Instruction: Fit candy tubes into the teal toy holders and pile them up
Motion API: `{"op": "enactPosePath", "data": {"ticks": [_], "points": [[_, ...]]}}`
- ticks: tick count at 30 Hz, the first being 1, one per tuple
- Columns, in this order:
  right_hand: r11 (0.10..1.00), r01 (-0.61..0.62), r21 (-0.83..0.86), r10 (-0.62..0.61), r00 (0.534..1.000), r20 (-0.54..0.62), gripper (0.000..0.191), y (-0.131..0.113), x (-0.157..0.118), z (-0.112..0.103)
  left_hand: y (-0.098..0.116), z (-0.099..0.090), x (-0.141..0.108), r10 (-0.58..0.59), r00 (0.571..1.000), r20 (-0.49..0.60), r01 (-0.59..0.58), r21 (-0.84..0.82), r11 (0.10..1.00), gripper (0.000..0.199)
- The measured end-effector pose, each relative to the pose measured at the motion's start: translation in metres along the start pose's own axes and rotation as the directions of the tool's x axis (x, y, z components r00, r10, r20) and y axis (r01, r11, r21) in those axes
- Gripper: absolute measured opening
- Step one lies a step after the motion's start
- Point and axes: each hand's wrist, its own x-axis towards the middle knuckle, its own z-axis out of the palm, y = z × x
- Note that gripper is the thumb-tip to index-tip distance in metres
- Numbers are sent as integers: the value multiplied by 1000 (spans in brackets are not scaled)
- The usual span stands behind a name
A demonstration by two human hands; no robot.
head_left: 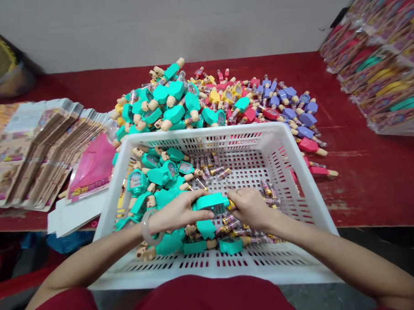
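My left hand (185, 212), with a pale bracelet at the wrist, is wrapped round a teal toy (211, 203) above the basket. My right hand (251, 206) is closed at the toy's right end, pinching a small yellow-tipped piece (231, 205) there. Below them a white perforated basket (305, 186) holds several teal toys (137, 181) with beige ends on its left side. Small clear tubes with yellow caps (224, 173) lie in its middle and right.
Behind the basket, teal, yellow, red and purple toys (174, 114) are heaped on a red table (367, 180). Folded printed cards (45, 152) and a pink packet (93, 166) lie at left. Packaged items (385, 76) are stacked at right. A bin (11, 84) stands far left.
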Motion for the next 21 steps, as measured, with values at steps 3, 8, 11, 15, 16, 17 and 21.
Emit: {"op": "enactPosePath", "data": {"ticks": [3, 8, 11, 15, 16, 17, 21], "points": [[999, 9, -44, -10, 1000, -19, 4, -8, -4, -3, 0, 8, -8, 153, 987, -52, -125, 352, 928, 35], [993, 51, -106, -56, 998, -39, 7, -16, -9, -8, -1, 26, -15, 175, 982, -73, -115, 504, 856, 38], [979, 75, -189, -92, 992, -81, 12, -22, -11, -15, 1, 25, -12, 8, 999, -43, -4, 104, 995, 33], [957, 106, -271, -133, 988, -83, 20, -33, -12, -29, 2, 14, -5, -222, 918, 329, 357, -437, 826, 36], [952, 124, -279, -150, 986, -73, 21, -36, -11, -33, 2, 12, -5, -233, 888, 396, 418, -482, 770, 36], [950, 135, -283, -158, 986, -59, 22, -38, -11, -36, 2, 10, -5, -236, 871, 431, 450, -508, 735, 37], [970, 79, -229, -53, 992, 119, 19, -42, -1, -42, 4, 8, -9, -237, 904, 357, 395, -480, 783, 38]]}}
